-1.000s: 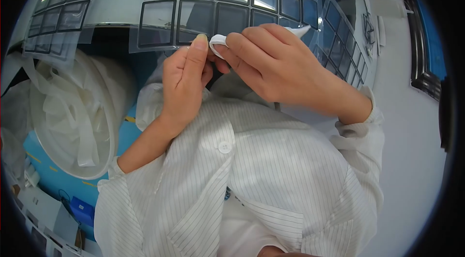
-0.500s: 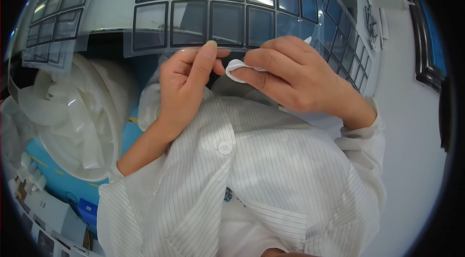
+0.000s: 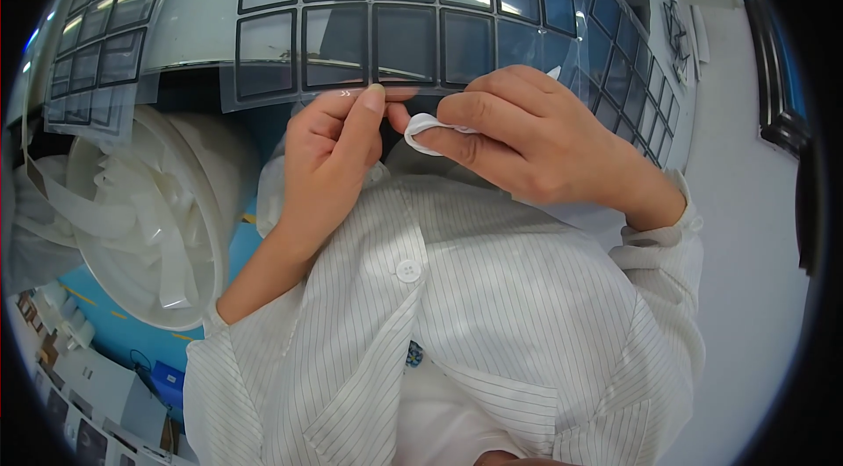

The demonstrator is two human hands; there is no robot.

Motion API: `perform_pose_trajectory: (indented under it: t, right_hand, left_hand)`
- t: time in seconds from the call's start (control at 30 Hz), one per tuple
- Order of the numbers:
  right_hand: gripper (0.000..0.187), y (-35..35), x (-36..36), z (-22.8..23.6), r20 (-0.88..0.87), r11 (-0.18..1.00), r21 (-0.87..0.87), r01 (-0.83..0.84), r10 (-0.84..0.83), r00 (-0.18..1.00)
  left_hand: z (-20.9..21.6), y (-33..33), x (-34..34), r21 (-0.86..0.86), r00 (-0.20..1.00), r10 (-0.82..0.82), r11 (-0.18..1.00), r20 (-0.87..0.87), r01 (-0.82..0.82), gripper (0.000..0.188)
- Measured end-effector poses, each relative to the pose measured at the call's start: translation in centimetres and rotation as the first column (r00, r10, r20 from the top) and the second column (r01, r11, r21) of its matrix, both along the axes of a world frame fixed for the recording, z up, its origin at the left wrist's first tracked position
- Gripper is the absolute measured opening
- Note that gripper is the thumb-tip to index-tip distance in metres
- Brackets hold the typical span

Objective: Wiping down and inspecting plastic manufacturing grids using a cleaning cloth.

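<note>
A clear plastic sheet with black-framed square panels (image 3: 335,46) lies over the table, its near edge reaching past the table edge. My left hand (image 3: 338,137) is closed on that near edge, thumb on top and fingers beneath. Close beside it, my right hand (image 3: 540,137) pinches a folded white cloth (image 3: 421,125) that loops around a fingertip. The cloth sits just below the sheet's edge, near my left fingertips; I cannot tell whether it touches the sheet.
At the left stands a white bin (image 3: 215,229) holding crumpled translucent film strips (image 3: 167,220). Similar panelled sheets lie at the far left (image 3: 105,57) and the right (image 3: 628,62). A blue box (image 3: 167,382) is at the lower left, and a white wall or surface (image 3: 738,229) borders the right.
The whole view has shifted slightly, with the sheet appearing a little further left. Both hands keep nearly the same pose, the left on the sheet's edge and the right on the cloth.
</note>
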State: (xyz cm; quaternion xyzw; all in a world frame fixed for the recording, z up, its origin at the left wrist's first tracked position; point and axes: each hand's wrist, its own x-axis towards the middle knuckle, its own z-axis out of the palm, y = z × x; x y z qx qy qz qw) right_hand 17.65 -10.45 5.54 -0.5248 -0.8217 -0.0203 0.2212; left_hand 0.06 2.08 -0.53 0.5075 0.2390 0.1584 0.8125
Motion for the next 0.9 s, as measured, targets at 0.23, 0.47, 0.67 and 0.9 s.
perform_pose_trajectory:
  t: [0.23,0.47,0.67,0.9]
  right_hand:
    - [0.021,-0.1,-0.1,-0.2,0.006,1.0,0.009,0.01,-0.01,1.0]
    - [0.02,0.1,-0.3,-0.1,-0.013,1.0,0.011,0.017,-0.017,1.0]
    - [0.02,0.3,-0.4,-0.3,-0.038,0.999,0.033,0.018,-0.017,0.999]
    - [0.039,0.9,0.3,0.1,0.061,0.997,0.031,0.074,-0.075,0.995]
  left_hand:
    - [0.3,-0.2,0.2,-0.065,1.0,0.021,0.998,0.018,-0.02,0.029]
    - [0.2,0.0,0.4,-0.127,1.0,0.0,0.992,0.031,0.004,0.031]
    - [0.4,0.1,0.3,-0.098,1.0,-0.019,0.995,0.018,0.021,0.032]
    - [-0.3,0.5,-0.5,-0.097,0.995,-0.075,0.992,0.061,0.081,0.032]
